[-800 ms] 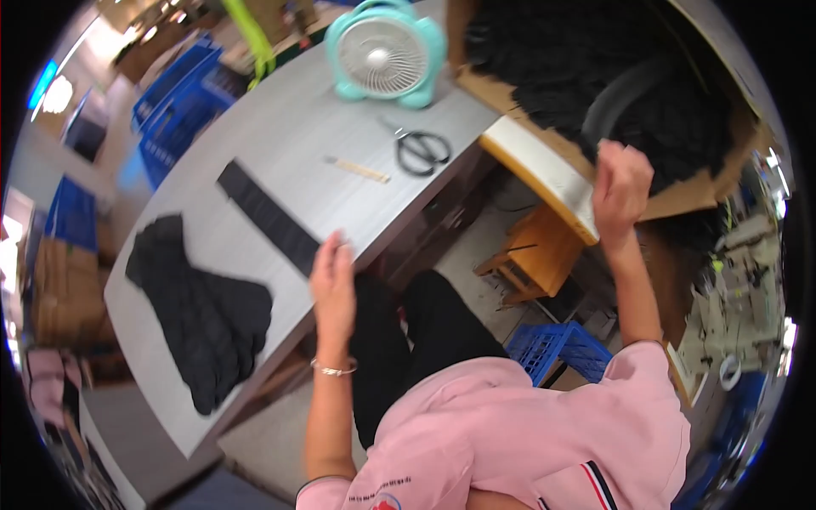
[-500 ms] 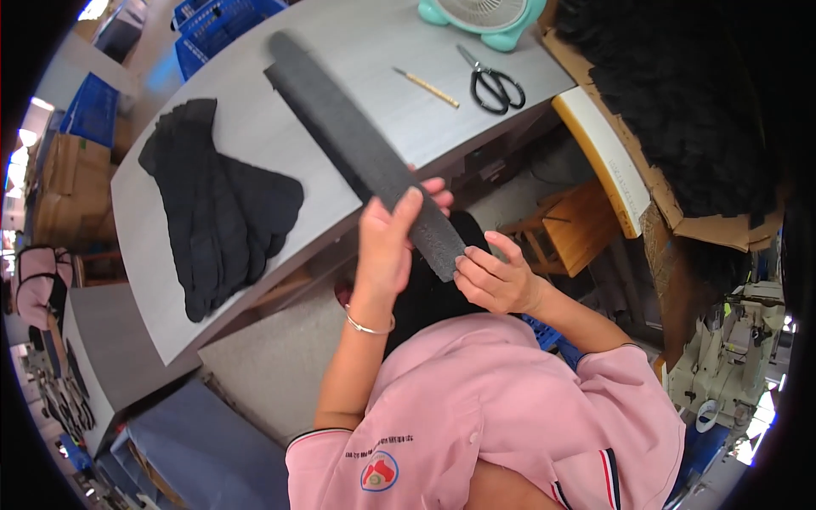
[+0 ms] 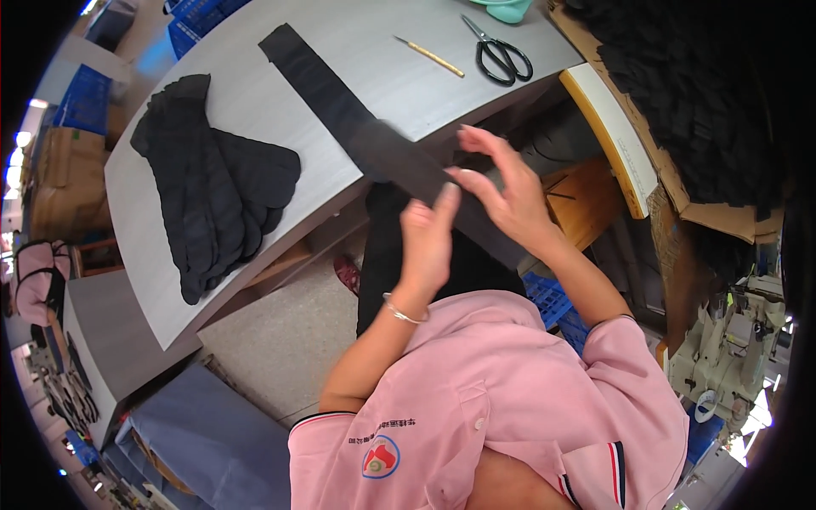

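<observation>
Long black fabric strip [image 3: 374, 144], flat and narrow, runs from the far part of the grey curved worktable [image 3: 255, 93] down over its near edge to both hands. Left hand [image 3: 427, 242], silver bracelet on the wrist, sits at the strip's near end just off the table edge, fingers straight and close together, fingertips on the cloth; whether it pinches the strip can't be told. Right hand [image 3: 501, 191], just right of it and touching the strip's edge, fingers spread and loosely curled, thumb and forefinger at the cloth, grip unclear. Pile of black shaped fabric pieces [image 3: 208, 183] lies on the table left of the strip, apart from it. Thin yellow stick [image 3: 429, 57] lies on the table right of the strip's far part. Black-handled scissors [image 3: 500, 55] lie just right of the stick. Brown cardboard box of black fabric pieces [image 3: 688, 110] stands off the table's right end.
</observation>
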A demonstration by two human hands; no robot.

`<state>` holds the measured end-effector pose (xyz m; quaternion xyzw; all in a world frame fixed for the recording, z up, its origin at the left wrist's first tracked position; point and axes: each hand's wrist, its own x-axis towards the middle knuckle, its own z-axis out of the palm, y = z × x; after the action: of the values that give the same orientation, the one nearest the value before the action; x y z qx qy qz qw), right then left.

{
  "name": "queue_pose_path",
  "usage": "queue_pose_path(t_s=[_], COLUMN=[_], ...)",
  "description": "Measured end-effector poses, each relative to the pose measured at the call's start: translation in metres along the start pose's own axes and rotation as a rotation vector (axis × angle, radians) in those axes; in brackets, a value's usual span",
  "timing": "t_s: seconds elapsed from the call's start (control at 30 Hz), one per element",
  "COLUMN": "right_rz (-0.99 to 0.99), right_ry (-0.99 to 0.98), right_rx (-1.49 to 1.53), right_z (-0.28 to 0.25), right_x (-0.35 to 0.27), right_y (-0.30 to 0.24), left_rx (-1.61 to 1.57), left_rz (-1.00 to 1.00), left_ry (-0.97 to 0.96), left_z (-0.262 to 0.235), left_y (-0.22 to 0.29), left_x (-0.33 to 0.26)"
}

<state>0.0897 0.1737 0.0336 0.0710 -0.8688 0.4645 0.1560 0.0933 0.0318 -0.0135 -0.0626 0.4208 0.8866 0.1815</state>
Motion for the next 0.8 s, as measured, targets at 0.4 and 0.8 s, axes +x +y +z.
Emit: queue_pose_path(t_s=[0.4,0.8], right_rz=[0.116,0.188], right_ry=[-0.102,-0.182], right_rx=[0.101,0.360], right_z=[0.026,0.060], right_x=[0.019,0.032], right_y=[0.012,-0.006], left_rx=[1.501,0.596], left_rz=[0.854,0.387], left_ry=[0.080,0.281], left_z=[-0.057,-0.058], left_y=[0.041,0.068], left_x=[0.031,0.032])
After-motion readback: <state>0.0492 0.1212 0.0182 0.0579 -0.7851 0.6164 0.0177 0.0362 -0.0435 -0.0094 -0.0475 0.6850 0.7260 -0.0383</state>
